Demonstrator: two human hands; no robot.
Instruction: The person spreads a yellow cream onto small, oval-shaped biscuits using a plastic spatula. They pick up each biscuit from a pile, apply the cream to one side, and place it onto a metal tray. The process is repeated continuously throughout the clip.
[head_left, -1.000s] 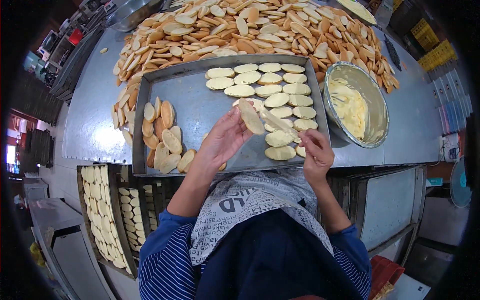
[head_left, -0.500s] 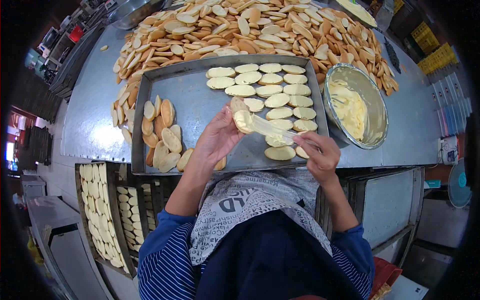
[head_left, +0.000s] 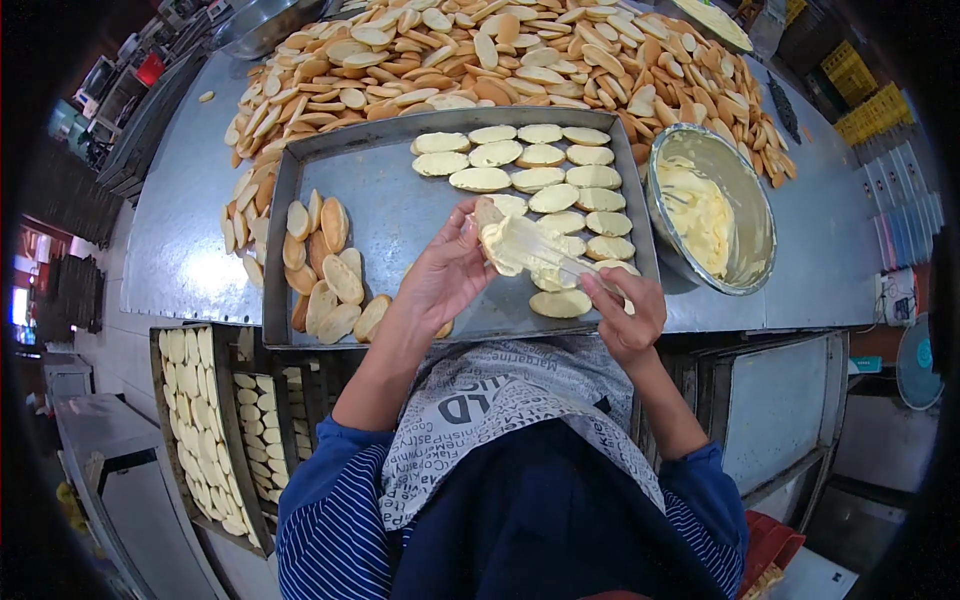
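Observation:
Over the metal tray (head_left: 385, 200), my left hand (head_left: 447, 268) grips a bread slice (head_left: 489, 214) by its edge. My right hand (head_left: 628, 310) holds a pale, translucent spatula (head_left: 565, 258), its flat blade laid against the slice with a thick smear of pale yellow cream between them. Coated slices (head_left: 538, 180) lie in rows on the tray's right half, some hidden behind my hands. Uncoated slices (head_left: 335, 290) sit loosely at the tray's left front corner. To the right of the tray, a tilted metal bowl (head_left: 757, 215) contains yellow cream (head_left: 697, 215).
A large heap of oval bread slices (head_left: 480, 60) covers the table (head_left: 200, 190) behind the tray. Racks with filled trays (head_left: 200, 430) stand below the table edge at left; an unfilled tray (head_left: 780, 410) sits at right. Another metal bowl (head_left: 262, 30) is at the far left.
The spatula blade has moved onto the slice and turned flatter, and the cream is spread wider over it. My right hand has shifted slightly left and down.

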